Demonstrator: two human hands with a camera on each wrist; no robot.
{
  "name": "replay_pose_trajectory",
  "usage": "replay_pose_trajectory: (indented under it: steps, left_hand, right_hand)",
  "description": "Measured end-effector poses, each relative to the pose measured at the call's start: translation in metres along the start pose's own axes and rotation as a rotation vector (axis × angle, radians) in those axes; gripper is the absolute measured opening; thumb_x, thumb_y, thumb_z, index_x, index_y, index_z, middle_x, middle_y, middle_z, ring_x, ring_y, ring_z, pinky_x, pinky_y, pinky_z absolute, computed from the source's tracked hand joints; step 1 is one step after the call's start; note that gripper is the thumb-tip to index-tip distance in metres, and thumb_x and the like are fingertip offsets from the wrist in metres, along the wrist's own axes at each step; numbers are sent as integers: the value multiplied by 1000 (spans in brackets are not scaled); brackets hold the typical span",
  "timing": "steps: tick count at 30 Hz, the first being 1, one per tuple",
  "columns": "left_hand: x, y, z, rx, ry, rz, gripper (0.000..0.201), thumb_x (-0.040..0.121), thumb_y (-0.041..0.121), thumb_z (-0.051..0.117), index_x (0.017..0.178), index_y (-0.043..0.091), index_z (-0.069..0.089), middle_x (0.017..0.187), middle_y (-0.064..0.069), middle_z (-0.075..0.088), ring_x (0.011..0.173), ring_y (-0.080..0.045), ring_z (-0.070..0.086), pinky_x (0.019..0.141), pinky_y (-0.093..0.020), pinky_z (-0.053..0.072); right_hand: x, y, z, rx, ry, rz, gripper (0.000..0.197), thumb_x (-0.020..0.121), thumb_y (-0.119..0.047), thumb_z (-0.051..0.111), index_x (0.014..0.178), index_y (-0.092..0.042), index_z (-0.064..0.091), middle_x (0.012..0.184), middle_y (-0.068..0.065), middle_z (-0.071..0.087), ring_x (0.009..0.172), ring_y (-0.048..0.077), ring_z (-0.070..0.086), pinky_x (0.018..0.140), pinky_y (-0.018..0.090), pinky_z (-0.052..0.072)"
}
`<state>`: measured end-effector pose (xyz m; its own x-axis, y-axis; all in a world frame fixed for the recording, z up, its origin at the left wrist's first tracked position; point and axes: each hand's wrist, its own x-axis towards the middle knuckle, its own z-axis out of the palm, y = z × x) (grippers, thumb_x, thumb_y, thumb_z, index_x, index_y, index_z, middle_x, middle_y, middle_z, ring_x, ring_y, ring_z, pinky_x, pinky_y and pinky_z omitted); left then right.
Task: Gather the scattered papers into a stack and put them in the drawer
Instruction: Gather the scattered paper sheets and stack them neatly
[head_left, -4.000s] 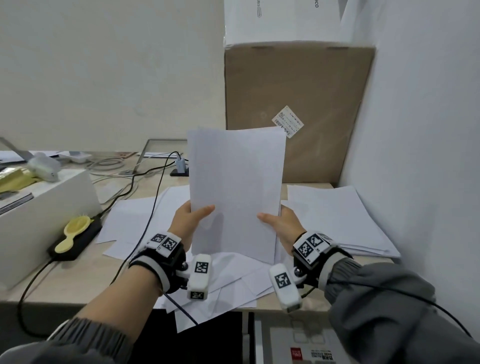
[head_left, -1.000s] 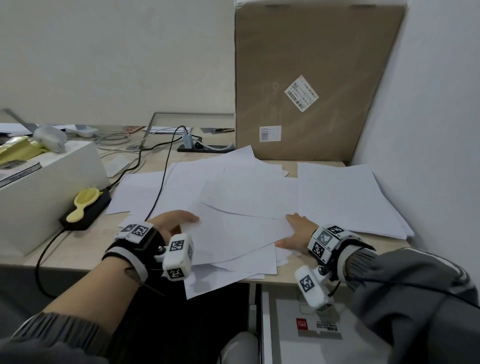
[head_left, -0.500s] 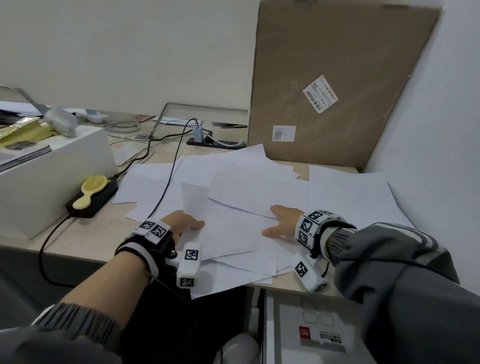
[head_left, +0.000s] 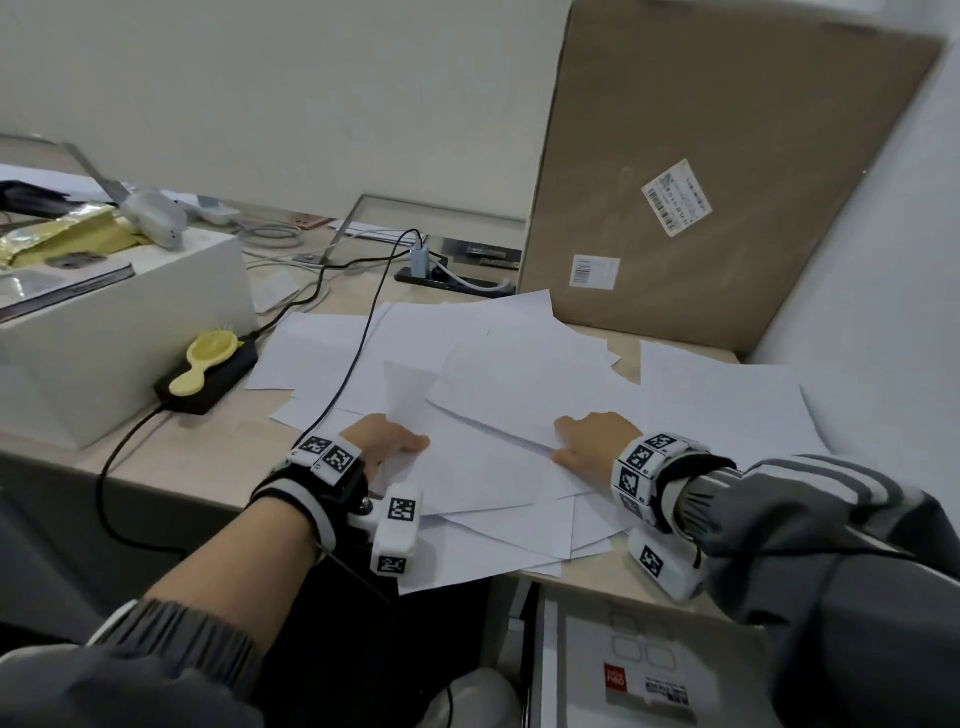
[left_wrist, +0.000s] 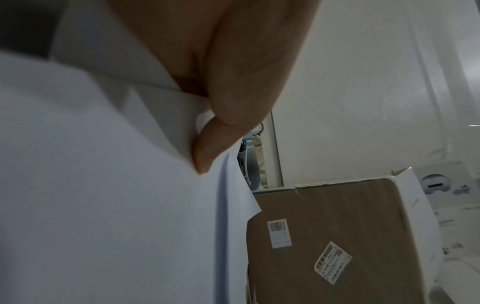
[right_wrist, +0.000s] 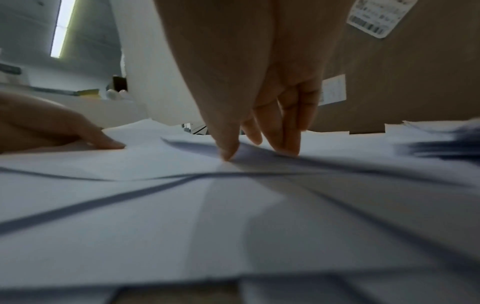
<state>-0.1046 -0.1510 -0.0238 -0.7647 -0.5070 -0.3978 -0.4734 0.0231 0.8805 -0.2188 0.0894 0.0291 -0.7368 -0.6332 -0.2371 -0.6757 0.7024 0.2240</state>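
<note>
Loose white papers lie overlapping across the desk. My left hand is at the left edge of a near sheet, thumb on top and fingers hidden beneath it. The left wrist view shows that thumb pressed on the papers. My right hand rests on the pile to the right. In the right wrist view its straight fingers touch a slightly raised sheet, and its thumb tip is at that sheet's near edge. A tidier stack lies by the right wall.
A tall cardboard box stands behind the papers. At the left are a white box and a yellow brush on a black block. A black cable crosses the sheets. Below the desk edge sits a white box with a red label.
Four seconds ago both hands held a stack upright; it now lies flat on the pile. In the last second my right hand slid left onto the sheets. My left hand kept its hold.
</note>
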Motion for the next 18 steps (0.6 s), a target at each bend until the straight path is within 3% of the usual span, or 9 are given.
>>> replay_pose_trajectory:
  steps: [4, 6, 8, 9, 11, 13, 15, 18]
  left_hand:
    - [-5, 0, -2, -176, 6, -19, 46, 94, 23, 58, 128, -7, 51, 97, -15, 63, 87, -28, 62, 96, -44, 50]
    - [-9, 0, -4, -379, -65, -100, 58, 98, 45, 43, 130, -4, 50, 112, -15, 64, 102, -33, 63, 90, -45, 51]
    - [-18, 5, -8, -517, -175, -151, 74, 97, 61, 19, 127, 1, 51, 121, -17, 60, 118, -35, 55, 76, -40, 49]
    - [-18, 6, -11, -546, -214, -170, 83, 94, 66, 11, 122, 1, 53, 114, -18, 64, 114, -35, 56, 72, -39, 46]
    - [-21, 7, -15, -577, -219, -198, 95, 88, 74, 4, 106, -3, 57, 85, -18, 72, 94, -33, 60, 69, -40, 45]
    - [-19, 5, -19, -584, -215, -208, 97, 86, 77, 3, 100, -2, 58, 72, -19, 72, 84, -32, 61, 68, -40, 45]
    - [-15, 4, -23, -582, -252, -206, 94, 85, 78, 9, 103, -1, 58, 75, -18, 71, 76, -32, 65, 67, -39, 46]
    - [-21, 5, -25, -462, -282, -208, 63, 89, 63, 47, 102, 3, 61, 76, -13, 70, 69, -28, 66, 62, -36, 50]
  right_hand:
    - [-5, 3, -9, 11, 42, 21, 25, 94, -11, 34, 109, -14, 53, 107, 8, 63, 83, 25, 52, 72, 29, 40]
    - [-6, 7, -12, 82, 118, 51, 25, 90, -4, 35, 100, -15, 55, 111, 9, 63, 85, 25, 51, 72, 28, 38]
    - [-9, 8, -11, 179, 179, 24, 39, 91, -3, 35, 114, -21, 61, 123, 7, 62, 101, 27, 57, 81, 29, 42]
    - [-12, 6, -10, 215, 178, -16, 47, 92, -4, 34, 124, -26, 60, 130, 5, 59, 112, 27, 56, 89, 30, 43]
    - [-19, 0, -4, 219, 146, -118, 50, 94, -4, 34, 131, -31, 56, 136, 1, 56, 123, 25, 51, 101, 30, 39]
    - [-22, -2, 5, 178, 127, -189, 49, 95, -5, 34, 131, -31, 56, 136, -1, 56, 126, 21, 49, 103, 30, 34]
    - [-22, 3, 12, 157, 127, -188, 48, 97, -8, 32, 131, -33, 56, 135, -1, 56, 127, 20, 47, 103, 31, 30]
    - [-25, 14, 20, 226, 109, -136, 43, 99, -13, 33, 130, -32, 56, 139, -1, 53, 132, 20, 42, 110, 33, 29]
